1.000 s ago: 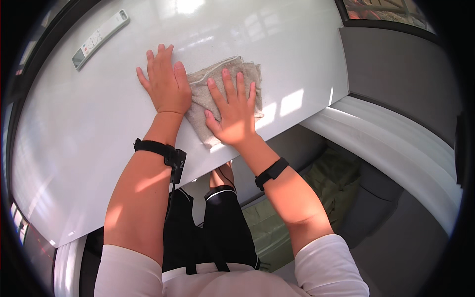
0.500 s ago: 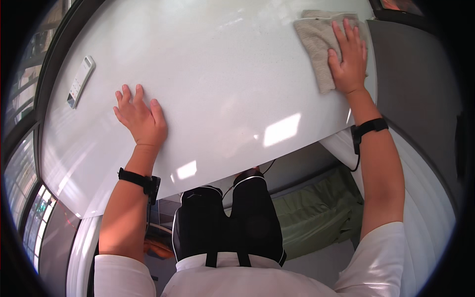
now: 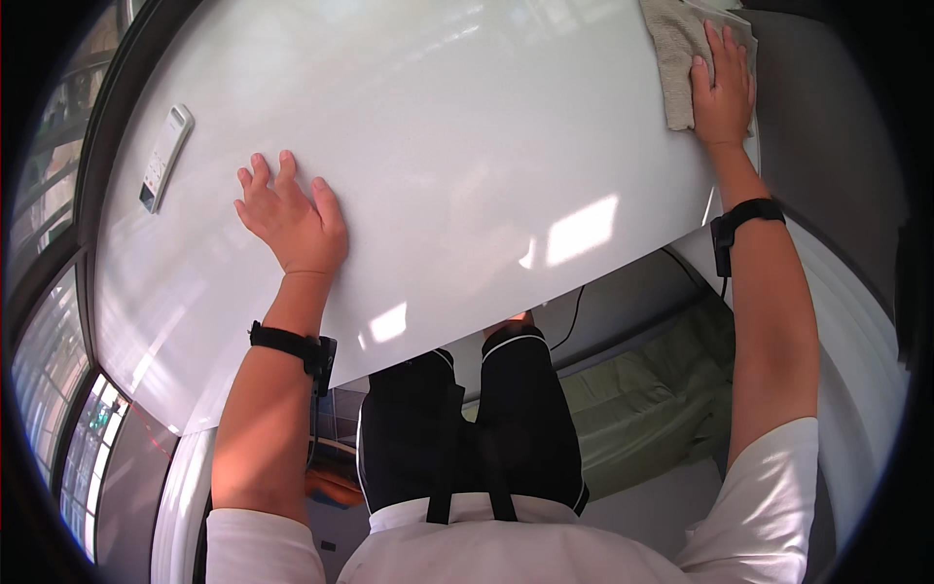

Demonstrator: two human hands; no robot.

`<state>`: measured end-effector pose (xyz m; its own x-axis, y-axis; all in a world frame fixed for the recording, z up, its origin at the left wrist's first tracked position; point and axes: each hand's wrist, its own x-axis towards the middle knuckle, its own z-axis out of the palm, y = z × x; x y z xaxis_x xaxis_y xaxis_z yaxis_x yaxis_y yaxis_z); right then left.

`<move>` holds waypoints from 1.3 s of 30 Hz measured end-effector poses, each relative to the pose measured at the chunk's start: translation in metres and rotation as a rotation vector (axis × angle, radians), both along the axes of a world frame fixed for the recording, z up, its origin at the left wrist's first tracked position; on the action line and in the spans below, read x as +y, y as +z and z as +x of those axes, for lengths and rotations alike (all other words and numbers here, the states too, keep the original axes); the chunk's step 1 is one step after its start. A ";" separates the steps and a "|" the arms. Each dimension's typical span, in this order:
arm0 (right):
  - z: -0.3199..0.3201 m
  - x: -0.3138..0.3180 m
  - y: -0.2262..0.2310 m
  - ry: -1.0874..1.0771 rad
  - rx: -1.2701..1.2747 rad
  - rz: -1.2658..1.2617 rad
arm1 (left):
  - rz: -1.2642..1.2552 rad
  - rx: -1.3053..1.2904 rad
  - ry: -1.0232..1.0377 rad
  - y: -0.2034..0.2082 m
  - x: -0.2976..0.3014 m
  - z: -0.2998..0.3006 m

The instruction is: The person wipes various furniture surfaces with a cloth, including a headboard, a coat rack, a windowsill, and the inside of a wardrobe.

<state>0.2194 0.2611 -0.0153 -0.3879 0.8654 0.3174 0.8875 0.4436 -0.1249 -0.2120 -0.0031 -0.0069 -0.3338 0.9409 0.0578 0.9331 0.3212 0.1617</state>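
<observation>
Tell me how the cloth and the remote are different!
The cloth is beige fabric; the remote is white, with a dark patch at one end. The cloth is broad and looks bigger, while the remote is long and narrow. The right hand rests on the cloth, but no hand touches the remote. Both lie on the white table.

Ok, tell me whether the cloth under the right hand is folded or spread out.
Folded: overlapping layers show at the cloth's upper right edge, beyond the right hand's fingers. How many layers, I cannot tell.
</observation>
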 end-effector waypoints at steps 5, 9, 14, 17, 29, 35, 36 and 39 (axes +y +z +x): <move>-0.058 -0.118 -0.002 -0.502 -0.037 0.025 | -0.022 0.039 0.030 0.006 -0.002 0.007; -0.142 -0.225 0.027 -0.461 -0.015 -0.102 | -0.012 0.028 0.040 0.013 0.003 0.008; -0.226 -0.337 0.053 -0.341 0.015 -0.345 | 0.002 0.064 0.032 0.009 0.003 0.012; -0.239 -0.358 0.060 -0.251 0.038 -0.387 | -0.007 0.035 0.005 0.009 0.005 0.012; -0.052 -0.206 0.060 0.095 0.052 -0.374 | -0.096 0.076 -0.003 0.018 0.001 0.012; 0.072 -0.099 0.043 0.196 -0.023 -0.311 | -0.047 0.057 -0.045 0.012 -0.001 0.003; 0.083 -0.091 0.041 0.226 -0.048 -0.294 | -0.029 0.033 -0.067 0.012 -0.004 0.001; 0.104 -0.078 0.032 0.313 -0.097 -0.267 | -0.029 0.021 -0.055 0.009 -0.006 -0.008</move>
<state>0.3230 0.1834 0.0166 -0.6620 0.7481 0.0469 0.7285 0.6568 -0.1945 -0.2198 -0.0086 0.0020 -0.2803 0.9592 0.0363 0.9527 0.2733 0.1332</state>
